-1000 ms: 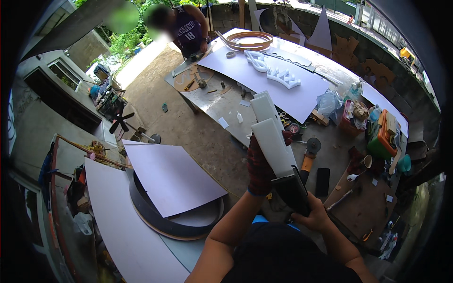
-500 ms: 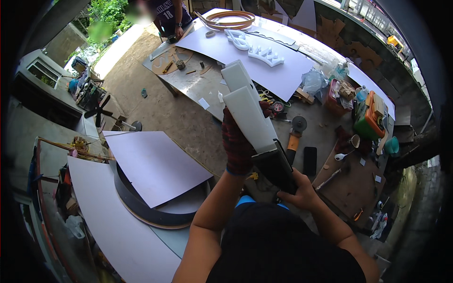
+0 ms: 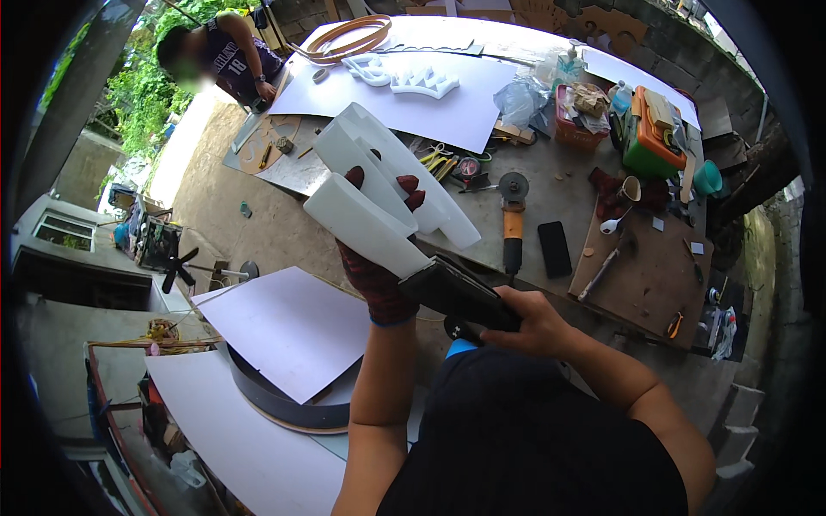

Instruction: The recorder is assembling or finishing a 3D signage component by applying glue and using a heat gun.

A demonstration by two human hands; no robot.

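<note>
My left hand (image 3: 380, 284), in a dark red and black knit glove, is closed around a thick white piece with several long prongs (image 3: 366, 202), which looks like a cut-out sign letter. Gloved fingertips show in the gaps between the prongs. My bare right hand (image 3: 538, 316) grips the near end of a flat black rectangular block (image 3: 465, 292). The block's far end meets the near edge of the white prong; its underside is hidden. Below the raised piece, a bench (image 3: 482, 228) carries an angle grinder (image 3: 513, 219) with an orange body and a black phone (image 3: 555, 249).
White sheets (image 3: 447, 112) bear a white crown-shaped piece (image 3: 423, 83) and tan hoops (image 3: 344, 41). A red bin (image 3: 578, 129) and an orange-green toolbox (image 3: 650, 155) stand at right. Another person (image 3: 232, 60) leans over the far left. A white panel (image 3: 288, 331) lies over a dark curved frame (image 3: 267, 391).
The white piece has swung left and tilted, now showing its separate prongs. Both hands and the black block turned with it. The view has shifted, and the other person shows more fully.
</note>
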